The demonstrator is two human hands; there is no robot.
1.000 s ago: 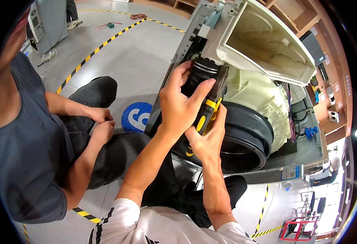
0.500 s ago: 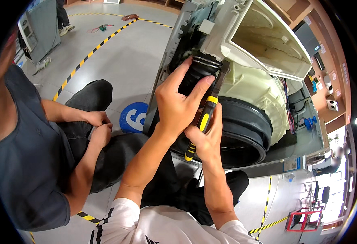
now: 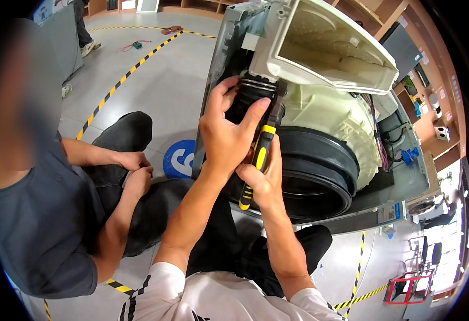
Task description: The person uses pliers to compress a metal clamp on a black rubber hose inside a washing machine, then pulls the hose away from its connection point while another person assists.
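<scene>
My left hand (image 3: 226, 136) grips a black ribbed hose (image 3: 251, 90) below a white plastic housing (image 3: 331, 45), thumb across its front. Metal rings circle the hose's top. My right hand (image 3: 262, 179) holds yellow-and-black pliers (image 3: 260, 148), whose dark jaws reach up along the hose's right side, beside the rings; their exact bite cannot be made out. Below and right is a pale plastic tub (image 3: 325, 109) with a large black rubber gasket (image 3: 321, 151), inside an open grey appliance cabinet (image 3: 400, 184).
A co-worker (image 3: 52, 224) in dark clothing sits close on my left, hands together. Wires (image 3: 377, 134) hang at the tub's right. Another grey appliance (image 3: 63, 43) and a standing person's leg are at upper left. Wooden shelving (image 3: 432, 123) and a red-framed cart (image 3: 405, 289) are at right.
Both hands and the pliers have shifted slightly left in the picture, along with the cabinet's upper part. The pliers' handle has turned more upright. My left hand still grips the hose.
</scene>
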